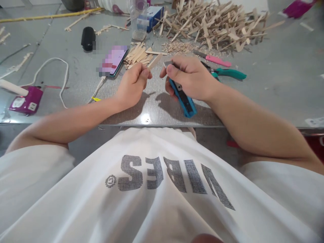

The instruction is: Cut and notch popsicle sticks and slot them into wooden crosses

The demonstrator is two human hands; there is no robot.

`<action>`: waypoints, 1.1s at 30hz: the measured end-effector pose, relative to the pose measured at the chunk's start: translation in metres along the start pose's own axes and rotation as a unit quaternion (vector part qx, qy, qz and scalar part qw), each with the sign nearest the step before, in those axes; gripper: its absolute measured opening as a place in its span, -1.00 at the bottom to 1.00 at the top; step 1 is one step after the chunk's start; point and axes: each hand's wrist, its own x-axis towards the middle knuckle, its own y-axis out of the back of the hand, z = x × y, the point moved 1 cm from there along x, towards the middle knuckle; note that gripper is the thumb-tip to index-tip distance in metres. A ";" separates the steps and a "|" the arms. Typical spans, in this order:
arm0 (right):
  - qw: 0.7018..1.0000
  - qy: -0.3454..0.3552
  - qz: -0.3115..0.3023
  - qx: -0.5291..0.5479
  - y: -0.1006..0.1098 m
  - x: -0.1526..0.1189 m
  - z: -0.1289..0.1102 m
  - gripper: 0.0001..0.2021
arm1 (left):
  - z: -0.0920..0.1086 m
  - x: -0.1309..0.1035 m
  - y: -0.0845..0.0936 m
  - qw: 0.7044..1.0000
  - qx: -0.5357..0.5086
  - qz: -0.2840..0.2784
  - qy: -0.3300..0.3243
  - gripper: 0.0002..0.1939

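Observation:
My left hand (134, 82) is closed round a flat wooden stick (155, 62), whose end points up and to the right. In my right hand (188, 76) is a blue and black utility knife (184, 99), its blade out near the stick's end; a small gap shows between blade and stick. Behind my left hand lies a pile of short wooden sticks (136, 55). Wood shavings (178, 47) are scattered beyond my right hand.
A large heap of wooden sticks (215, 23) covers the back. Green-handled pliers (230, 73) and a pink-handled knife (217, 60) lie right of my right hand. A phone (113, 60) with a white cable (66, 77), a black case (88, 38) and a clear plastic cup (138, 22) are at left and back.

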 end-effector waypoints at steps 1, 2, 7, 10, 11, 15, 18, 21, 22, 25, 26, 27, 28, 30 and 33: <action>1.000 -0.004 -0.013 0.006 -0.005 -0.002 0.000 -0.78 | 0.000 0.000 0.000 1.000 -0.002 -0.012 0.005 -0.76; 1.000 -0.011 -0.021 0.010 -0.009 -0.003 0.000 -0.78 | 0.000 0.000 0.000 0.999 -0.018 -0.026 0.013 -0.77; 0.999 -0.043 -0.008 0.011 -0.025 -0.006 -0.008 -0.77 | 0.016 -0.005 0.003 0.998 -0.033 -0.048 0.034 -0.77; 0.998 -0.064 -0.003 0.010 -0.029 -0.007 -0.015 -0.72 | 0.024 -0.008 0.004 0.997 -0.036 -0.057 0.043 -0.71; 0.997 -0.070 0.000 0.012 -0.029 -0.008 -0.017 -0.71 | 0.026 -0.009 0.004 0.997 -0.039 -0.060 0.043 -0.70; 0.995 -0.096 0.013 0.019 -0.030 -0.008 -0.021 -0.71 | 0.028 -0.010 0.002 0.996 -0.054 -0.060 0.035 -0.66; 0.995 -0.098 0.013 0.023 -0.031 -0.008 -0.022 -0.71 | 0.026 -0.010 0.000 0.996 -0.052 -0.059 0.048 -0.62; 0.995 -0.099 0.020 0.015 -0.031 -0.008 -0.021 -0.71 | 0.027 -0.009 -0.001 0.996 -0.047 -0.056 0.057 -0.61; 0.995 -0.096 0.024 0.006 -0.031 -0.008 -0.020 -0.71 | 0.028 -0.010 -0.001 0.996 -0.048 -0.057 0.054 -0.62; 0.996 -0.079 0.041 -0.023 -0.033 -0.009 -0.019 -0.71 | 0.032 -0.011 0.000 0.996 -0.051 -0.059 0.053 -0.63; 0.996 -0.076 0.046 -0.030 -0.034 -0.009 -0.019 -0.70 | 0.034 -0.011 0.000 0.995 -0.053 -0.060 0.060 -0.63; 0.995 -0.075 0.052 -0.034 -0.035 -0.010 -0.019 -0.69 | 0.035 -0.012 0.000 0.994 -0.058 -0.062 0.070 -0.62; 0.995 -0.077 0.057 -0.036 -0.036 -0.010 -0.020 -0.69 | 0.036 -0.012 0.000 0.992 -0.067 -0.065 0.080 -0.62; 0.994 -0.079 0.066 -0.034 -0.038 -0.010 -0.020 -0.67 | 0.038 -0.012 -0.001 0.988 -0.093 -0.073 0.095 -0.61; 0.994 -0.069 0.077 -0.023 -0.040 -0.010 -0.022 -0.64 | 0.041 -0.013 -0.003 0.982 -0.132 -0.084 0.108 -0.62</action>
